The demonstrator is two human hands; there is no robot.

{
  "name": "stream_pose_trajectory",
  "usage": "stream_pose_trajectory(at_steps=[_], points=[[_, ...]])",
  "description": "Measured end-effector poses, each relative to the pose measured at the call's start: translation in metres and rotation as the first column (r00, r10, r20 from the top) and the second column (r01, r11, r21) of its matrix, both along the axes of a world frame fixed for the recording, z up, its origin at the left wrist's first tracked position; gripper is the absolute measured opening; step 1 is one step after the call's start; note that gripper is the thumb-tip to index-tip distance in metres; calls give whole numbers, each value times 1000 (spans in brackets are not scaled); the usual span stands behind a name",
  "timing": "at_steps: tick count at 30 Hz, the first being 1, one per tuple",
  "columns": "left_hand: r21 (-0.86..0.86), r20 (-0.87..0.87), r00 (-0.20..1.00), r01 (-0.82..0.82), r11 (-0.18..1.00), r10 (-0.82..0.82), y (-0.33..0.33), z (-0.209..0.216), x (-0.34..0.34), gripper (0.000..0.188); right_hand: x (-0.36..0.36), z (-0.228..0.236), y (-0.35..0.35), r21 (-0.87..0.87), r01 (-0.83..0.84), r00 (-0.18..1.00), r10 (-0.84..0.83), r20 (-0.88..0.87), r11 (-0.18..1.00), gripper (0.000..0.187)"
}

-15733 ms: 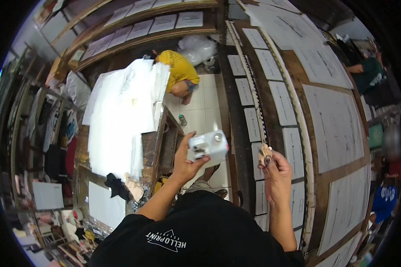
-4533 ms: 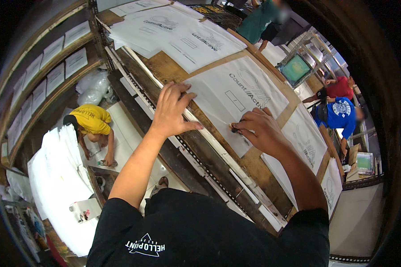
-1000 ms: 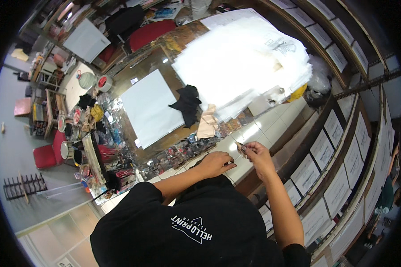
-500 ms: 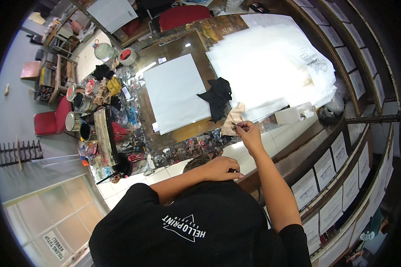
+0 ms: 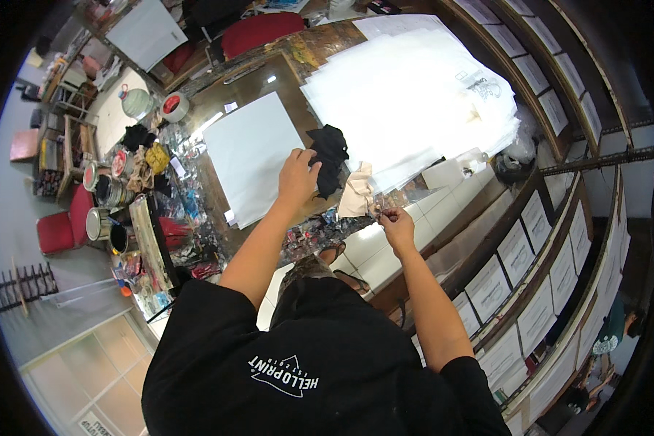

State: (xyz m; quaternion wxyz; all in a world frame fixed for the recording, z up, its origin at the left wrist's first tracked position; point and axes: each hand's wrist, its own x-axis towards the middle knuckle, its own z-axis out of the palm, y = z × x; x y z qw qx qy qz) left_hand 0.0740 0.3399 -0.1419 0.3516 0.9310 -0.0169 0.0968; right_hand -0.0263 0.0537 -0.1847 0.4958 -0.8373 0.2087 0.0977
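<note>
My left hand (image 5: pixel 298 176) reaches across the brown worktable (image 5: pixel 269 87), and its fingers close on the edge of a crumpled black cloth (image 5: pixel 331 161). My right hand (image 5: pixel 395 221) is lower, near the table's front edge. It pinches a small object that is too small to make out. A beige rag (image 5: pixel 356 196) lies just left of that hand, beside the black cloth. A large white sheet (image 5: pixel 251 156) lies flat on the table under my left forearm.
A thick stack of white sheets (image 5: pixel 414 94) covers the table's right part, with a small white box (image 5: pixel 443 174) at its near corner. Paint cans (image 5: pixel 98 221), tape rolls (image 5: pixel 173 105) and clutter line the left side. Racks of framed sheets (image 5: pixel 519 251) stand at the right, and red chairs (image 5: pixel 58 229) at the left.
My left hand has gone from close to my body up onto the black cloth. My right hand has drawn back from the beige rag toward the table's edge.
</note>
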Motion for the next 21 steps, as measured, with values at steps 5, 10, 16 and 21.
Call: stream_pose_trajectory(at_steps=[5, 10, 16, 21], points=[[49, -146, 966, 222, 974, -213, -17, 4, 16, 30, -12, 8, 16, -88, -33, 993, 42, 108, 996, 22], [-82, -229, 767, 599, 797, -600, -52, 3, 11, 38, -27, 7, 16, -49, 8, 997, -4, 83, 999, 22], [76, -184, 767, 634, 769, -614, -58, -45, 12, 23, -44, 18, 4, 51, 51, 996, -55, 77, 997, 20], [6, -152, 807, 578, 816, -570, -61, -40, 10, 23, -43, 36, 1, -20, 25, 995, -23, 100, 1000, 16]])
